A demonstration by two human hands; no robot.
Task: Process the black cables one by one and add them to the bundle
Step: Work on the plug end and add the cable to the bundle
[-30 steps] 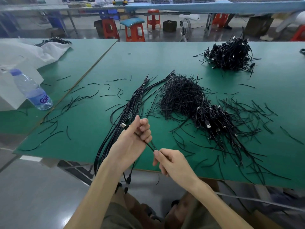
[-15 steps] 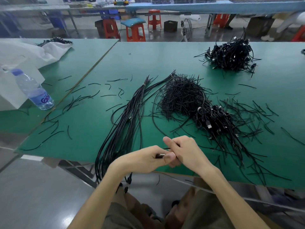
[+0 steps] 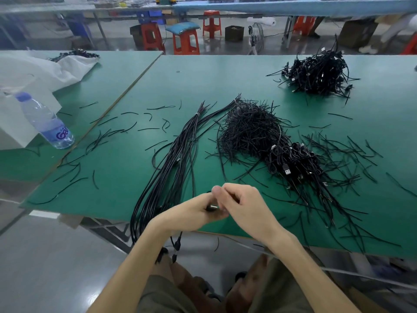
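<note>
Bright, even light leaves only faint shadows on the green table (image 3: 140, 168), a pale sheen lies on the grey floor (image 3: 52, 274), the meeting fingertips of the left hand (image 3: 191, 213) and right hand (image 3: 246, 206) are motion-blurred, and the wide lens bows straight lines near the edges.

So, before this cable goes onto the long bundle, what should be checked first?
1. Grip on the cable: left hand and right hand both hold the cable end between them. Ok.
2. Cable free of tangles: the rest of it is hidden behind the fingers. Cannot tell.
3. Bundle within reach: the bundle lies on the table, just left of the hands. Ok.
4. Bundle fully supported: its near loop hangs over the table's front edge. Not ok.
5. Next cables ready: the loose pile sits to the right of the hands. Ok.
</note>
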